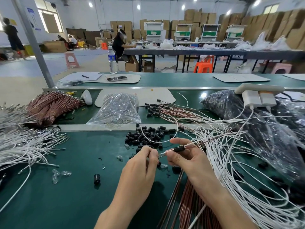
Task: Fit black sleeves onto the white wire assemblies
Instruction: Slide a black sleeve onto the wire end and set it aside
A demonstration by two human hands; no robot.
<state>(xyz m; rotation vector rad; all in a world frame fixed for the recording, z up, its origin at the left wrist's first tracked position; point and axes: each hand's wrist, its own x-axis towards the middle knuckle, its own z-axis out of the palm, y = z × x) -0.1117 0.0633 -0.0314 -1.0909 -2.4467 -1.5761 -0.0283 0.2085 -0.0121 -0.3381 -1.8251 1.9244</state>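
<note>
Head view: one black sleeve [179,148] sits threaded on a white wire [165,153]. Its long axis follows the wire, which slants from lower left to upper right, away from the person. Both are held above the green bench [66,204], between the two hands.

The left hand [140,167] pinches the wire's near end between its fingers [152,152], just left of the sleeve and not touching it. The right hand [188,160] is curled round the sleeve, with the index finger arched above it and the thumb below. Exactly where the fingertips press is hidden. Past the sleeve the wire runs on to the right, over a sprawl of loose white wires [231,162].

Just behind the hands lies a heap of loose sleeves [146,134], too many to count. One lone sleeve [97,178] stands upright on the bench, left of the left forearm. Three clear bulbs [57,175] lie clustered farther left, and a few more sit near the hands. A bundle of copper-brown wires [186,204] runs under the right forearm.
</note>
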